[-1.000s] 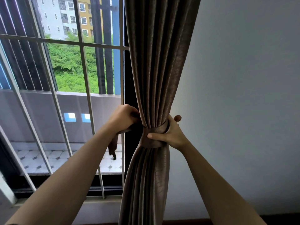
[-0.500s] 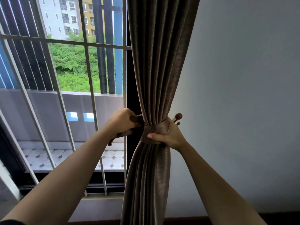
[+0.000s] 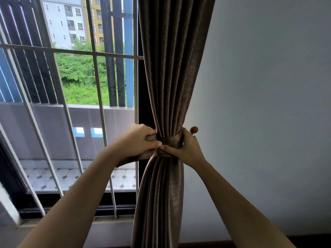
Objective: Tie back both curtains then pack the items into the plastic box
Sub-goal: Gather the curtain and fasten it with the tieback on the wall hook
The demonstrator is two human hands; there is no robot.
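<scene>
A brown pleated curtain [image 3: 172, 68] hangs at the right edge of the window, gathered at its waist by a matching fabric tie-back [image 3: 170, 141]. My left hand [image 3: 138, 140] grips the tie-back's left end, thumb against the wrapped band, and the loose tail trails down to the left under my wrist. My right hand [image 3: 186, 146] holds the band on the curtain's right side, thumb across the front. A small wooden hook knob [image 3: 194, 130] sticks out of the wall just above my right hand. The plastic box is not in view.
A barred window [image 3: 96, 108] with a dark frame fills the left, a tiled balcony beyond it. A plain white wall [image 3: 265, 104] fills the right. A dark skirting strip [image 3: 304, 241] runs along the bottom right.
My left hand has come forward from behind the curtain to the front, pulling the tie-back end across until it meets my right thumb. The loose tail now hangs under my left wrist.
</scene>
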